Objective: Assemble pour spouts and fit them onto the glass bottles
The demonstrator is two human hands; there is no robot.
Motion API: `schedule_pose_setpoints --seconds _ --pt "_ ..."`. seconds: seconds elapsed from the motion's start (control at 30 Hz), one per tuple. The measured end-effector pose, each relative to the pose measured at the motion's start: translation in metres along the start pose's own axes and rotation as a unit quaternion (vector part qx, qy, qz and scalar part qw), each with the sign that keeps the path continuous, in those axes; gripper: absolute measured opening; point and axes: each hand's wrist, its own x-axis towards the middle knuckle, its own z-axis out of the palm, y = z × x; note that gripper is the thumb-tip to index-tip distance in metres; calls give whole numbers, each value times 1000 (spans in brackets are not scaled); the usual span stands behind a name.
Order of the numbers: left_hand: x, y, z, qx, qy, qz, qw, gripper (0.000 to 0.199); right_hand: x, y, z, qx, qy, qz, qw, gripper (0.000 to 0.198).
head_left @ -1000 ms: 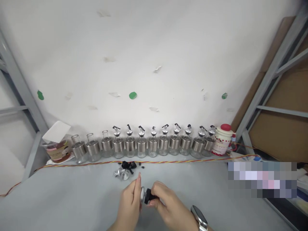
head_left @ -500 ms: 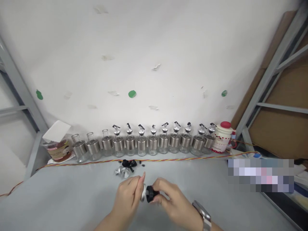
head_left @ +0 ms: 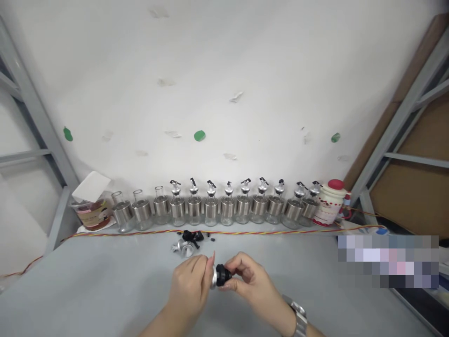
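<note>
My left hand [head_left: 191,282] is closed around a silver pourer cap [head_left: 213,277], of which only the rim shows past the thumb. A black ribbed stopper [head_left: 221,275] sits against that rim, its narrow end pinched between the thumb and fingers of my right hand [head_left: 249,280]. Both hands are held close together above the grey table. Just beyond them lie loose silver pourer parts [head_left: 184,248] and a small heap of black plastic parts [head_left: 192,236].
Along the wall stand several glass bottles with steel sleeves [head_left: 211,208], most topped with pourers; three at the left have open necks [head_left: 138,193]. A tea cup [head_left: 91,213] and a white-red jar [head_left: 329,203] flank them. A twisted wire [head_left: 140,233] crosses the table [head_left: 105,276].
The black stopper has closed the gap to the silver cap and now meets its rim. My right hand's grip has shifted to the stopper's narrow end. The view has turned slightly left.
</note>
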Motion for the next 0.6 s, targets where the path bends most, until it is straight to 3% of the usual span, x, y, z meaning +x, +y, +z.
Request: schedule_pose_setpoints --seconds 0.1,0.43,0.6 --pt "-2 -1 3 33 -3 16 999 29 -3 -1 2 -76 10 -23 997 13" --pt "-7 5 13 -135 -32 -147 979 30 -13 -4 3 -209 8 -86 974 5" --pt "-10 7 16 -145 -36 -99 984 31 -13 -12 -2 -244 -47 -136 959 15"
